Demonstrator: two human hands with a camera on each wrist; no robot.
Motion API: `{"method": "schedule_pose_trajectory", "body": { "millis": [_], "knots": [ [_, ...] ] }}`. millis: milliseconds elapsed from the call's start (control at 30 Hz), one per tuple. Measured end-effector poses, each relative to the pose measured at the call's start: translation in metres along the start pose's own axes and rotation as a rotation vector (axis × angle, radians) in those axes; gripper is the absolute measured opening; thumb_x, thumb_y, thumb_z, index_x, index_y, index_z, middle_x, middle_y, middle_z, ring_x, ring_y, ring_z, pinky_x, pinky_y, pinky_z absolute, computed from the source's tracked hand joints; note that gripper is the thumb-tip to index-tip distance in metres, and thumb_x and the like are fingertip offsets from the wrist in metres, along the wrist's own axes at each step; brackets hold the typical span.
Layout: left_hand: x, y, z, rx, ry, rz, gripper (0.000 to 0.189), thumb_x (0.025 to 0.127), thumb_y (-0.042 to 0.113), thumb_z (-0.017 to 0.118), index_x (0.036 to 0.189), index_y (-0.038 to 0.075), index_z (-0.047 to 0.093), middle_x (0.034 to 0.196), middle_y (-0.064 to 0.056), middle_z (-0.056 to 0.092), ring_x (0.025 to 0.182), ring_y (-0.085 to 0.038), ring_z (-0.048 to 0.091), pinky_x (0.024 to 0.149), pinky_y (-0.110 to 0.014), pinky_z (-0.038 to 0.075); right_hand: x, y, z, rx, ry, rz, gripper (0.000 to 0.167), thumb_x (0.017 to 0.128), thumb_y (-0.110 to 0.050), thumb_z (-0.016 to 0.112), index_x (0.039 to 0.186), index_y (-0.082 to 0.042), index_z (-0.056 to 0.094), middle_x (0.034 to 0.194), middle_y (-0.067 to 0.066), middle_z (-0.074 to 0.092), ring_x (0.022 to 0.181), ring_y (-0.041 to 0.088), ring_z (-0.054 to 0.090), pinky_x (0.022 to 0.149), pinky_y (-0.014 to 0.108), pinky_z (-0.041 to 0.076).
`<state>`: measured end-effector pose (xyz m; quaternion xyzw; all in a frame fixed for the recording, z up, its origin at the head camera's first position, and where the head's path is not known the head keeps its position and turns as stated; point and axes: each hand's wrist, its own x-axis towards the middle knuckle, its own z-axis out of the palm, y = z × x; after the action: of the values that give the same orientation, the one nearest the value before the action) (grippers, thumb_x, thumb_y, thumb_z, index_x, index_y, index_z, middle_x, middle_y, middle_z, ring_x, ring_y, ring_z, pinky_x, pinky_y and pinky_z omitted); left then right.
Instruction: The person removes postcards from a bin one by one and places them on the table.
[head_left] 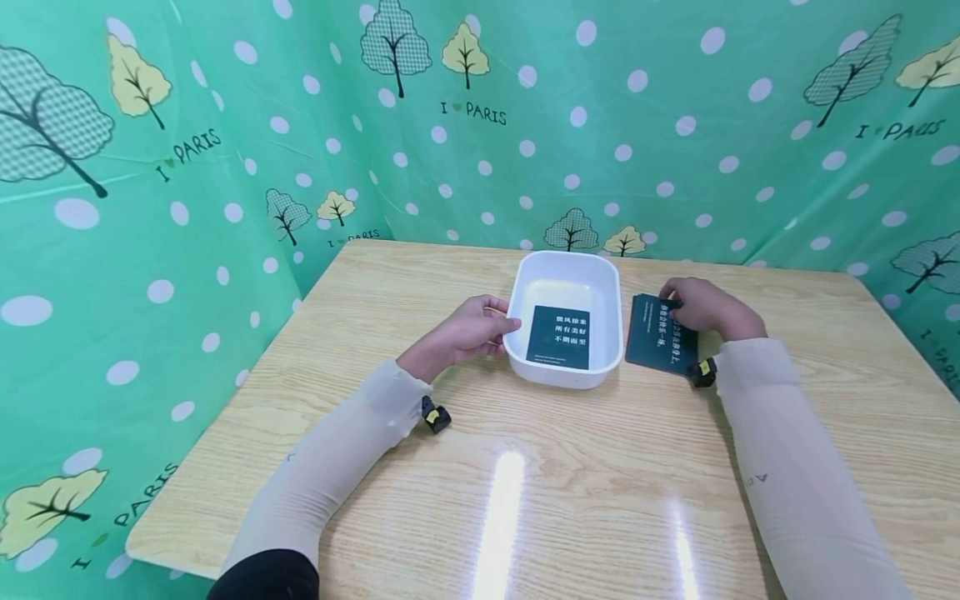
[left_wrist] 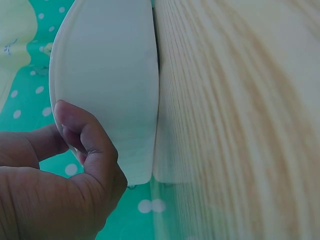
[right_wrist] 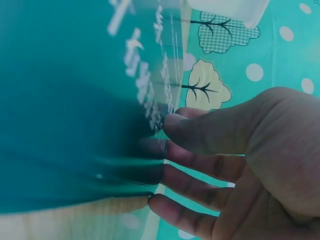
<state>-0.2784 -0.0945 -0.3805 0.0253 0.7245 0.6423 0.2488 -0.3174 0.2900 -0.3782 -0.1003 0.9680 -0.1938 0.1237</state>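
My left hand (head_left: pixel 480 327) grips the left rim of a white plastic tub (head_left: pixel 567 379), thumb over the rim and fingers against the outer wall. The left wrist view shows this tub wall (left_wrist: pixel 110 75) side-on, resting on the tabletop. Inside the tub lies a dark green card (head_left: pixel 546 337) with white printed characters. To the right of the tub, my right hand (head_left: pixel 705 307) pinches the far right edge of dark green printed cards (head_left: pixel 651 342). In the right wrist view, the thumb lies on the printed face of the cards (right_wrist: pixel 65 125) and the fingertips reach under the edge.
The light wood table (head_left: pixel 585 467) carries the tub and cards near its far edge. Behind it hangs a green cloth (head_left: pixel 480 150) with white dots and printed trees, which also runs down the left side. A small black device (head_left: pixel 435 414) sits at the left wrist.
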Motion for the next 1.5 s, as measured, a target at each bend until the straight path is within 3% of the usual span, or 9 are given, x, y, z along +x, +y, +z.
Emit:
{"method": "schedule_pose_trajectory", "body": {
  "millis": [333, 533, 733, 867, 1100, 1500],
  "knots": [
    [-0.001, 0.001, 0.0, -0.001, 0.002, 0.0, 0.039, 0.1, 0.009, 0.066, 0.132, 0.004, 0.045, 0.102, -0.014, 0.067, 0.067, -0.018, 0.058, 0.065, -0.03, 0.051, 0.002, 0.001, 0.0, -0.007, 0.001, 0.006, 0.038, 0.095, 0.005, 0.051, 0.132, 0.01, 0.053, 0.13, 0.04, 0.052, 0.109, 0.047, 0.057, 0.096, 0.063, 0.048],
    [0.0, 0.0, 0.0, 0.005, 0.006, -0.003, 0.039, 0.1, 0.009, 0.067, 0.132, 0.004, 0.045, 0.101, -0.014, 0.067, 0.069, -0.018, 0.058, 0.066, -0.03, 0.051, -0.001, -0.004, -0.003, -0.037, 0.022, -0.004, 0.04, 0.095, 0.005, 0.051, 0.134, 0.01, 0.053, 0.134, 0.041, 0.049, 0.118, 0.052, 0.051, 0.101, 0.066, 0.043],
    [0.0, 0.0, 0.0, 0.007, 0.003, 0.002, 0.038, 0.1, 0.01, 0.066, 0.132, 0.004, 0.045, 0.1, -0.013, 0.067, 0.069, -0.018, 0.058, 0.067, -0.031, 0.051, -0.004, -0.026, -0.005, -0.068, 0.128, -0.04, 0.039, 0.099, 0.003, 0.048, 0.138, 0.009, 0.052, 0.138, 0.037, 0.044, 0.126, 0.055, 0.041, 0.103, 0.069, 0.039],
    [0.001, -0.001, -0.001, 0.006, 0.006, 0.005, 0.038, 0.1, 0.01, 0.067, 0.131, 0.004, 0.045, 0.1, -0.014, 0.067, 0.07, -0.018, 0.058, 0.066, -0.031, 0.051, -0.004, -0.047, -0.004, -0.058, 0.188, -0.107, 0.038, 0.102, 0.001, 0.046, 0.14, 0.009, 0.05, 0.142, 0.035, 0.044, 0.132, 0.054, 0.039, 0.106, 0.068, 0.038],
    [0.002, -0.001, 0.0, 0.004, 0.005, 0.0, 0.038, 0.1, 0.01, 0.067, 0.131, 0.004, 0.045, 0.101, -0.014, 0.067, 0.069, -0.018, 0.058, 0.065, -0.03, 0.051, -0.001, -0.069, 0.002, -0.033, 0.297, -0.21, 0.039, 0.104, -0.006, 0.054, 0.14, 0.008, 0.05, 0.138, 0.033, 0.051, 0.126, 0.05, 0.048, 0.101, 0.064, 0.045],
    [0.0, -0.001, -0.001, 0.004, 0.004, 0.003, 0.038, 0.1, 0.009, 0.066, 0.132, 0.004, 0.045, 0.1, -0.014, 0.067, 0.068, -0.018, 0.058, 0.065, -0.03, 0.051, 0.004, -0.099, 0.018, -0.026, 0.269, -0.262, 0.05, 0.104, -0.019, 0.061, 0.145, 0.005, 0.049, 0.149, 0.028, 0.047, 0.137, 0.046, 0.044, 0.11, 0.061, 0.04]
  ]
}}
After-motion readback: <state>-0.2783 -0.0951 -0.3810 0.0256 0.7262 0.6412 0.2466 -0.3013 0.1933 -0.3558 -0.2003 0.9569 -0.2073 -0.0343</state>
